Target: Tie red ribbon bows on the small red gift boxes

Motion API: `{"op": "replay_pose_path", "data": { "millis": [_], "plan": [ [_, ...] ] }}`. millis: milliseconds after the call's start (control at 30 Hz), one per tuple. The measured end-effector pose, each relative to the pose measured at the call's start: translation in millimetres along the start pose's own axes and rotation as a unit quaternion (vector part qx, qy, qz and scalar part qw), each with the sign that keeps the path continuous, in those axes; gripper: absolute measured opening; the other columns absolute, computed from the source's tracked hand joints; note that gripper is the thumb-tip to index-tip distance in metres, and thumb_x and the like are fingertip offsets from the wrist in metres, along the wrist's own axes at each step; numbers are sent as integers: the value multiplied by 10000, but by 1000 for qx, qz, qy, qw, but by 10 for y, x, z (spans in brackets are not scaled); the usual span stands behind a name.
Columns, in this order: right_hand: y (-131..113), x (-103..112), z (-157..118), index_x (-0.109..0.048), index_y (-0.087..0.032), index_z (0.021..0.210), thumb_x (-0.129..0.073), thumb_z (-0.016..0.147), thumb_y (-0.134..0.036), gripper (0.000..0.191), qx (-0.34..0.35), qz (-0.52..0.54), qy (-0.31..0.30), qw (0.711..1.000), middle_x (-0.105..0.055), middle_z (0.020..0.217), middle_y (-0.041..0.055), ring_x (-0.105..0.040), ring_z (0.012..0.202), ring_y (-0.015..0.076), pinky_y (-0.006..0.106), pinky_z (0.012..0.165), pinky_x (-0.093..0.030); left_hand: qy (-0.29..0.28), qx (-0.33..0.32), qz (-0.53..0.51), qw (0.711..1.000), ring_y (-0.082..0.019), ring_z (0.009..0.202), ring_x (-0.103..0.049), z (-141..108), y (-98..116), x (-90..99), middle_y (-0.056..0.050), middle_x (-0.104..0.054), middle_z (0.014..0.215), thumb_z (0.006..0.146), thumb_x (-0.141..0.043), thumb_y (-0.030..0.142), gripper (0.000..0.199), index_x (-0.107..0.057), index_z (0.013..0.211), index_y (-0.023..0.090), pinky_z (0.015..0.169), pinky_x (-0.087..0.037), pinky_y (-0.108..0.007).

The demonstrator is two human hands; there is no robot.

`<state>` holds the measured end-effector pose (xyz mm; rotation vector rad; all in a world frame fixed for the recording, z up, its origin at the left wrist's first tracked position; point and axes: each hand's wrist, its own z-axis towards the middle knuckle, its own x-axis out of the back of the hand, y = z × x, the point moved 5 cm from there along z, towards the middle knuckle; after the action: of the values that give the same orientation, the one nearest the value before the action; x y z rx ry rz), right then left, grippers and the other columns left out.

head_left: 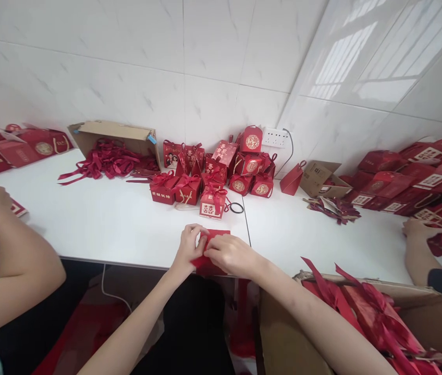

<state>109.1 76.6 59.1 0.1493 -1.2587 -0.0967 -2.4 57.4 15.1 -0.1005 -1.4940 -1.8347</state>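
A red folded paper piece lies at the front edge of the white table, partly covered by both hands. My left hand grips its left side, thumb and fingers pinched on the red card. My right hand is closed over its middle and right, fingertips close to the left ones. Just behind stands a small red and white gift box with a red bow. More red boxes with ribbons are grouped behind it, beside a black ring.
An open carton spills red ribbons at back left. A large carton of red bags is at lower right. A small carton and stacked red boxes stand right. Other people's arms reach in from both sides.
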Motion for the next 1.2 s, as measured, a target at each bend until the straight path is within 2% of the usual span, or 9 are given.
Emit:
{"op": "replay_pose_path", "data": {
  "millis": [133,233,367,533,633,833,1033,1200],
  "plan": [
    [-63,12,-18,-586,-145,684,-454,869,-171,229,37,10,-20,999,-581,703,37,-506,623,124,262,569,-341,-67,-25,13,997,-219,1118,-439,14,102,-32,-49,-486,1161,802,-364,150,283,-628,718,208,986,-346,-408],
    [-109,17,-12,-584,-148,662,-467,855,-181,228,52,-5,-14,999,-573,680,28,-498,594,125,273,562,-343,-97,5,-12,995,-210,1097,-468,31,122,-37,-51,-506,1144,788,-352,141,304,-636,699,202,988,-355,-397],
    [-182,28,-5,-572,-150,638,-462,846,-126,236,69,-40,29,996,-560,653,21,-491,563,124,276,548,-354,-118,32,-51,991,-219,1127,-464,46,143,-35,-60,-524,1114,778,-417,211,236,-639,697,203,1012,-342,-392],
    [-260,39,-29,-560,-133,599,-438,795,7,270,93,-86,78,989,-527,591,16,-485,524,124,261,489,-360,-105,33,-48,993,-233,1131,-464,35,136,-39,-62,-524,1092,708,-546,247,104,-628,665,202,1010,-345,-389],
    [-301,20,-32,-550,-130,596,-410,788,37,290,111,-99,69,986,-506,583,14,-473,497,119,259,453,-355,-93,42,-46,994,-224,1134,-462,27,118,-61,-63,-521,1075,709,-538,227,106,-616,643,200,1019,-335,-385],
    [-326,-21,-2,-522,-142,556,-395,826,3,332,101,-70,45,991,-490,567,2,-458,498,105,254,473,-363,-84,48,-43,994,-223,1115,-470,35,99,-84,-58,-515,1074,690,-558,239,91,-604,622,200,1009,-353,-389],
    [-204,-13,-36,-583,-147,698,-387,900,-133,282,75,27,-1,997,-572,700,25,-503,602,98,215,537,-390,-83,45,-40,995,-231,1117,-471,33,95,-79,-55,-516,1089,686,-564,221,84,-609,617,208,1016,-345,-401],
    [-246,-16,-28,-616,-149,737,-368,904,-143,299,75,79,-8,994,-613,735,40,-539,645,111,221,579,-416,-80,43,-41,995,-225,1115,-472,38,71,-111,-51,-520,1046,690,-559,210,90,-605,613,201,1006,-351,-386]
  ]
}}
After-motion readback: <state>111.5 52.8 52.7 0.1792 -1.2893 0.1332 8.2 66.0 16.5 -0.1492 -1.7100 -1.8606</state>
